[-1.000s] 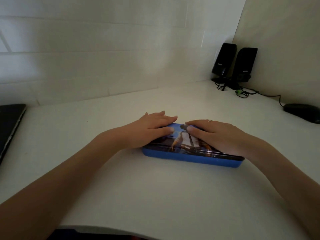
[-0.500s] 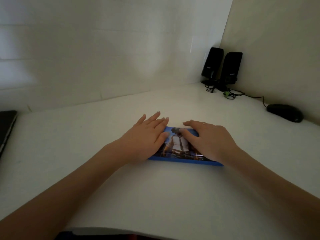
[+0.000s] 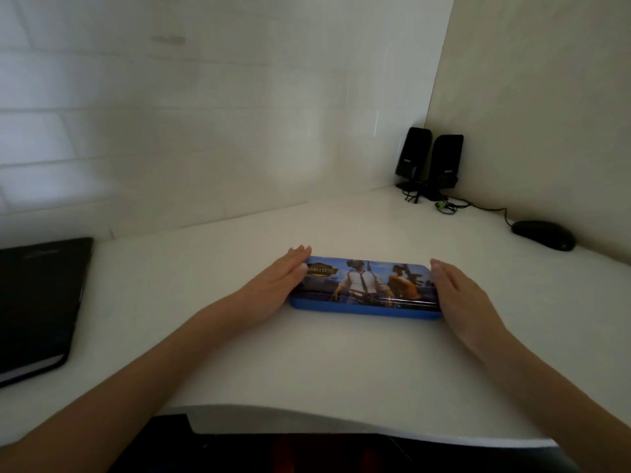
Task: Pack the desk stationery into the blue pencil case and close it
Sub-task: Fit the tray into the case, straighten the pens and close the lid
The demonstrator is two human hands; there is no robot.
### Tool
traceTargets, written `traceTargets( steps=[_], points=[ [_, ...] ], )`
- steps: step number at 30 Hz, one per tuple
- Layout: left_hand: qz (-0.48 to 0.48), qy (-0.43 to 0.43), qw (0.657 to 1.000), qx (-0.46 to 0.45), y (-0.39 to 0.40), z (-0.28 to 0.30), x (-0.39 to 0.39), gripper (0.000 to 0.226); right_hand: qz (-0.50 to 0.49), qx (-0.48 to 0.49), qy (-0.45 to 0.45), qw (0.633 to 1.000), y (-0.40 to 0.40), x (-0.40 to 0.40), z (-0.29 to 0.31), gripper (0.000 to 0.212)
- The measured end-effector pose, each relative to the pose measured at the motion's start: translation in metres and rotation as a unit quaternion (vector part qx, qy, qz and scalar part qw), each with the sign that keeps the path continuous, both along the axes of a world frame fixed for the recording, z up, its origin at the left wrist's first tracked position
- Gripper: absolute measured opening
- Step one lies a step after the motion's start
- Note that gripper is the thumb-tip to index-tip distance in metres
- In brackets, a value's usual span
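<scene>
The closed blue rectangular pencil case (image 3: pixel 365 285) is lying mid-desk, the left hand (image 3: pixel 273 285) and right hand (image 3: pixel 461 295) touching its 2 ends, fingers straight.

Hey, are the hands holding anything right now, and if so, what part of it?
The blue pencil case, lid shut, sits between the left hand and right hand, straight fingers flat against its two short ends. Nothing is gripped.

Home desk: speakers (image 3: pixel 429 162), mouse (image 3: pixel 543 234)
</scene>
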State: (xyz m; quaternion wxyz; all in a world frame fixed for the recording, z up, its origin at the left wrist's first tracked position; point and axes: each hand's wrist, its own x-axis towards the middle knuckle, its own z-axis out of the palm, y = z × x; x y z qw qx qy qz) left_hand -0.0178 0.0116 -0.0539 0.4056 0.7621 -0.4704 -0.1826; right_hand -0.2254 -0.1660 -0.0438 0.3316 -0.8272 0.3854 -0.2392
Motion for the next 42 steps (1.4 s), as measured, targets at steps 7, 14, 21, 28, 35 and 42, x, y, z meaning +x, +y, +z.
traceTargets(
  steps=[7,14,21,28,35,42],
  points=[
    [-0.006,-0.072,0.996,0.054,0.009,-0.005,-0.009,0.052,0.057,-0.045,0.172,0.982,0.022,-0.013,0.002,0.049],
    [0.071,-0.253,0.955,0.138,0.023,-0.007,0.005,0.052,0.084,-0.048,0.179,0.979,0.019,0.025,0.004,0.051],
    [0.197,-0.312,0.904,0.217,0.065,-0.004,0.076,0.05,0.147,-0.093,0.201,0.964,0.041,0.131,0.0,0.053],
    [0.279,-0.338,0.852,0.287,0.124,0.006,0.13,0.053,0.214,-0.088,0.162,0.959,0.076,0.237,-0.004,0.054],
    [0.37,-0.329,0.786,0.37,0.154,0.011,0.163,0.067,0.248,-0.094,0.107,0.958,0.115,0.304,-0.01,0.051],
    [0.382,-0.343,0.807,0.292,0.145,0.002,0.168,0.061,0.236,-0.11,0.06,0.964,0.112,0.33,-0.021,0.049]
  ],
)
